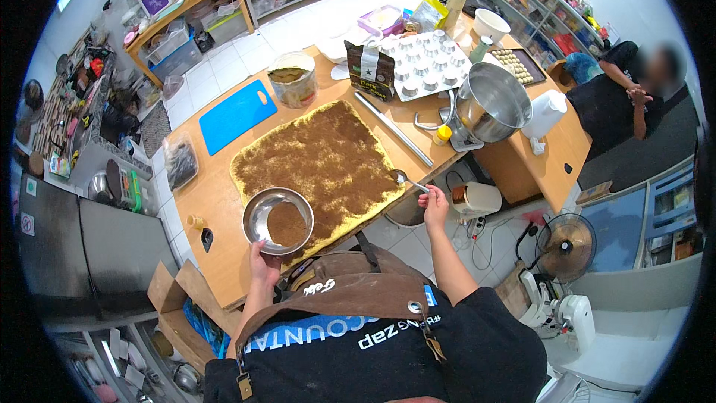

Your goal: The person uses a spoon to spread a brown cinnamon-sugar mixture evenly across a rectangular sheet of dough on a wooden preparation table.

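Observation:
A flat rectangular sheet of yellow dough (321,157), largely covered with uneven brown powder, lies on the wooden table (216,261). My left hand (264,260) grips a steel bowl (256,210) by its rim, over the sheet's front left corner, with brown powder inside. My right hand (435,201) holds the handle of a metal spoon (401,177), whose head is at the sheet's right edge. Whether the spoon touches the dough I cannot tell. A long metal rod (391,127) lies just beyond that edge.
A blue board (235,119), tub (291,82), dark bag (365,72), tray of metal molds (421,63) and steel mixing bowl (492,101) stand around the dough. A co-worker (611,112) is at the right, beside a tray of dough balls (511,67). A fan (565,246) stands low right.

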A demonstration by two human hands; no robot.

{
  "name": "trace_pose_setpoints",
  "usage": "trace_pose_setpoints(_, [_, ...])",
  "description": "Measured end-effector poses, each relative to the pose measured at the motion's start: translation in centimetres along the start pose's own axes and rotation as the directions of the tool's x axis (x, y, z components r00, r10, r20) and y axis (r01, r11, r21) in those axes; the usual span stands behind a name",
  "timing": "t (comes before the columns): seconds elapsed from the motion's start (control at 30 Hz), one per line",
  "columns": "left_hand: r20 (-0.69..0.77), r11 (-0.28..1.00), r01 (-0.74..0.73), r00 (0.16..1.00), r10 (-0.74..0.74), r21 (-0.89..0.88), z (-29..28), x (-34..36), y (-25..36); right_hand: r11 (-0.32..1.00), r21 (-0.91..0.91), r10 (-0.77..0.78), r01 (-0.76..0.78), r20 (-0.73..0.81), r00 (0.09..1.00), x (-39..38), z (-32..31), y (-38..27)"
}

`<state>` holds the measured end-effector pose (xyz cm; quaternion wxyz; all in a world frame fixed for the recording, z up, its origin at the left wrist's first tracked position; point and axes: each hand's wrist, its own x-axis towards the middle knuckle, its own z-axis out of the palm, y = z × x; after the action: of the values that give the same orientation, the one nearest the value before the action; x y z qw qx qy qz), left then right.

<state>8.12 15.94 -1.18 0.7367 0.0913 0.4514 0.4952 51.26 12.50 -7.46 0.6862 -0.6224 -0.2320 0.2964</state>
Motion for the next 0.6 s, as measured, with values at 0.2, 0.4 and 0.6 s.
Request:
trace_pose_setpoints(0.2, [-0.018,0.999,-0.006,1.000,0.005,-0.046,0.8,-0.2,-0.3,0.998,0.056,0.038,-0.040,0.021,0.999,0.5,-0.7,0.0])
trace_pose_setpoints(0.4, [-0.041,1.000,-0.002,0.999,0.000,-0.029,0.9,-0.2,-0.6,1.000,0.001,0.013,-0.013,0.014,1.000,2.4,0.5,-0.4])
trace_pose_setpoints(0.6, [-0.050,0.998,-0.045,0.998,0.043,-0.035,0.3,0.4,-0.8,0.998,-0.052,-0.030,0.032,0.031,0.999,3.3,1.7,-1.0])
